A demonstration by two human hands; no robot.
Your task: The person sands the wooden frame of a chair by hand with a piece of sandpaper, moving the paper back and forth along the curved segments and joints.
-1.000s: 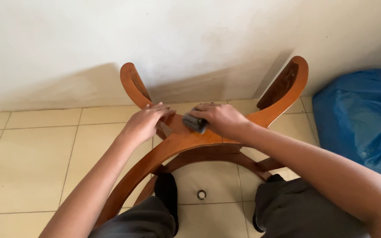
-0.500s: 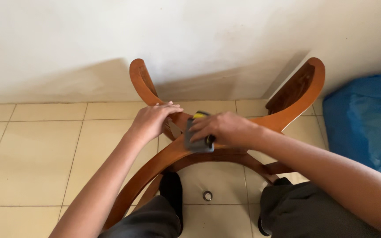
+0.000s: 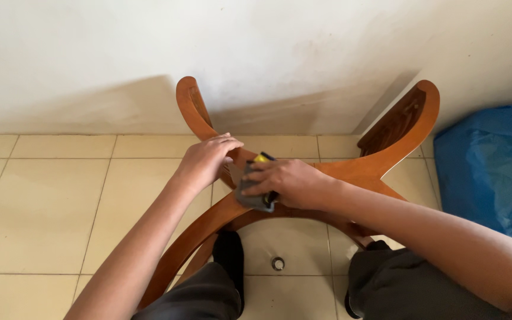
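A curved wooden frame [image 3: 351, 172], made of crossed arched pieces in warm brown varnish, stands on the tiled floor [image 3: 42, 201] close to the white wall [image 3: 256, 53], between the person's knees. The left hand [image 3: 205, 160] lies on the frame where the far-left arm rises, fingers curled over the wood and steadying it. The right hand [image 3: 288, 181] is closed around a folded grey abrasive pad [image 3: 250, 195] with a bit of yellow showing at its far edge, pressing it flat against the frame near the crossing.

The frame looks stiff, hard and fairly heavy, its finish smooth and likely a little slippery; the thick arms near the joint offer the firmest hold. The pad seems light and pliable, best held with fingers spread across its back.

A small round metal fitting [image 3: 278, 264] lies on the floor near the person, and a blue plastic bag [image 3: 493, 172] sits at right.
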